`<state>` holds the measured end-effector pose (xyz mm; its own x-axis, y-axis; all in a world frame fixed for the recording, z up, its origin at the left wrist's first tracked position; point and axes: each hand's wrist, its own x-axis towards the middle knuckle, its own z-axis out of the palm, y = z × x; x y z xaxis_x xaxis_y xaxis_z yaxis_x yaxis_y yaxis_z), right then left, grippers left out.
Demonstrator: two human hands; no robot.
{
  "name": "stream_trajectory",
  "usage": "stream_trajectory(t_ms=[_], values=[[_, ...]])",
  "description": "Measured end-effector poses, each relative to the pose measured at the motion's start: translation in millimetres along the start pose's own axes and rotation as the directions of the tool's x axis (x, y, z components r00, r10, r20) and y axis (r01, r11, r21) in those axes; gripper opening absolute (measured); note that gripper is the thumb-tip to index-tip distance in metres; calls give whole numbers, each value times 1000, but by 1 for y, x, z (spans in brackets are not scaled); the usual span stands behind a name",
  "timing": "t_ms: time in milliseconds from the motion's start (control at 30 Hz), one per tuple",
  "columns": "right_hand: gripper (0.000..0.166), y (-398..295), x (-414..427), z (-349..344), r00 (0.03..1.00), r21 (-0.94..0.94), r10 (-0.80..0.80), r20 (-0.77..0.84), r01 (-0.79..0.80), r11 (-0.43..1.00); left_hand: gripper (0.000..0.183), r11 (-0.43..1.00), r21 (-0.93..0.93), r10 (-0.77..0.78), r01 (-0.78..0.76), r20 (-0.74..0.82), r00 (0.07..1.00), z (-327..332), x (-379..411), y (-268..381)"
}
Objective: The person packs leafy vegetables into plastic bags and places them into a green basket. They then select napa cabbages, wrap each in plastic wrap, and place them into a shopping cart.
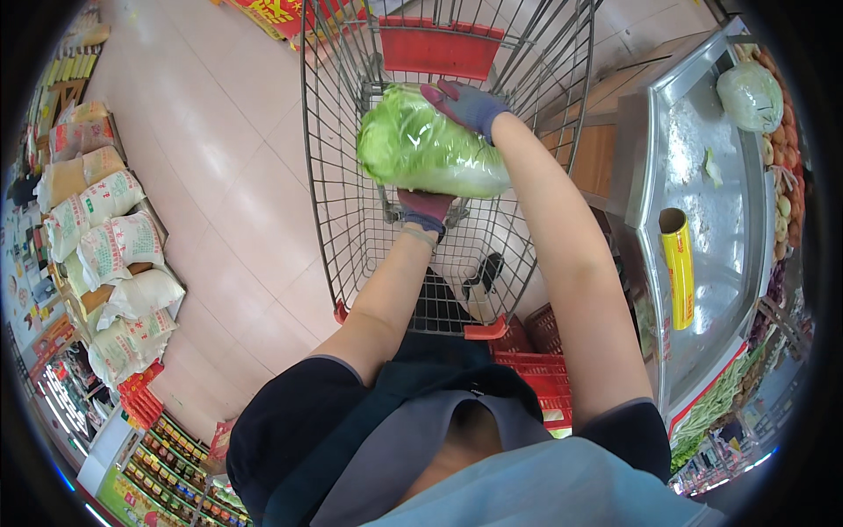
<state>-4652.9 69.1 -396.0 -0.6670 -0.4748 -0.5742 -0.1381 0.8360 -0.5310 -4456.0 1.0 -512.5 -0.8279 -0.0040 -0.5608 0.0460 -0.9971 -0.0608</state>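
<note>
Between my gloved hands is a napa cabbage [431, 141] wrapped in clear plastic film, lying sideways over a wire shopping cart [316, 197]. My left hand [425, 205] supports it from the near side and underneath; most of those fingers are hidden by the cabbage. On the far right side of its top rests my right hand [467, 105], fingers spread along the wrap. Both gloves are grey with purple-red palms or fingertips. Wire mesh shows below the cabbage, and a red plastic panel [441, 47] is fixed at the cart's far end.
A metal display counter [714, 217] stands right, bearing a yellow roll [678, 270] with a hollow core, a leaf scrap [712, 168] and a wrapped round cabbage [749, 97]. Filled sacks [118, 247] are stacked left. Red plastic baskets [537, 375] sit near my right side.
</note>
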Motion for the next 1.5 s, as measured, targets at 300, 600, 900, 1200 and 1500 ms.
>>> stream_trajectory(t_ms=[300, 600, 900, 1200, 1500], values=[[63, 5, -88, 43, 987, 309, -97, 130, 53, 950, 75, 880, 437, -117, 186, -180, 977, 22, -4, -14], [42, 185, -444, 64, 545, 771, 562, -622, 302, 561, 67, 580, 790, -538, 199, 188, 822, 193, -117, -88], [70, 341, -574, 143, 348, 761, 926, -145, 637, -120, 53, 114, 981, -671, 155, -39, 740, 148, -129, -298], [31, 347, -512, 94, 497, 680, 866, -53, 653, -333, 39, 22, 980, -351, 198, -178, 919, 101, -40, -362], [31, 324, -553, 77, 291, 734, 943, -164, 675, -80, 32, -177, 958, -445, 226, -283, 850, 167, -109, -410]])
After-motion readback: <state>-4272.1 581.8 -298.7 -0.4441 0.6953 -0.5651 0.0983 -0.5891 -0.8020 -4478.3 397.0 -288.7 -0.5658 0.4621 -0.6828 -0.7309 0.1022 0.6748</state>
